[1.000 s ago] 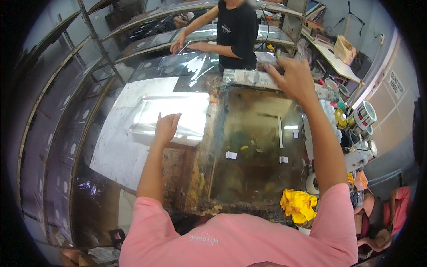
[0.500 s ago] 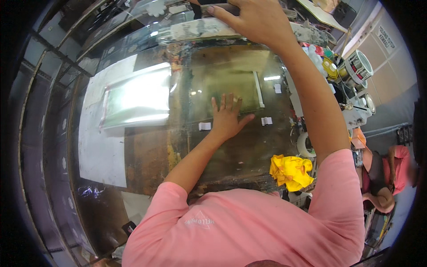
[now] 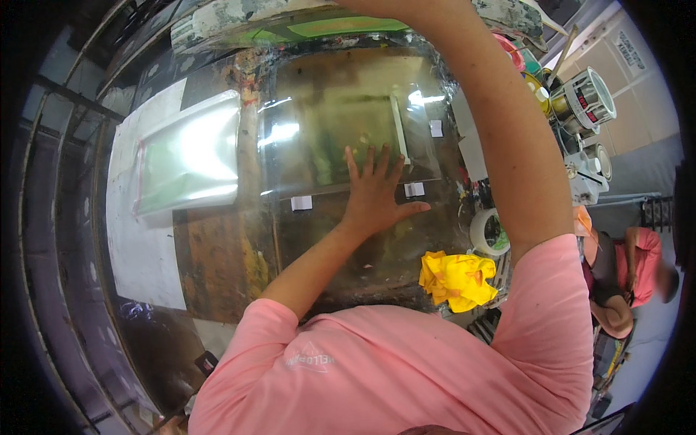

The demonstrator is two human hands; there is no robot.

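My left hand (image 3: 375, 190) lies flat with its fingers spread on a clear plastic sheet (image 3: 312, 152) over the brown work board (image 3: 304, 275). Near its fingertips is a narrow white strip (image 3: 401, 130). Small white tabs (image 3: 301, 203) sit around the sheet. My right hand (image 3: 384, 6) reaches to the far edge of the view, where its fingers are cut off. It is over a paint-stained frame (image 3: 217, 22) with a green panel (image 3: 341, 27), and whether it grips the frame is hidden.
A stack of clear plastic sheets (image 3: 192, 159) rests on white paper (image 3: 141, 254) at left. A crumpled yellow cloth (image 3: 458, 281), a tape roll (image 3: 489, 233) and metal cans (image 3: 583, 101) stand at right. Another person (image 3: 638, 264) sits farther right. Metal racks (image 3: 65, 217) line the left.
The stained frame at the far side shows more and nearer, its green panel now visible. My right hand's fingers have left the view. My left hand stays flat, while the whole view has shifted.
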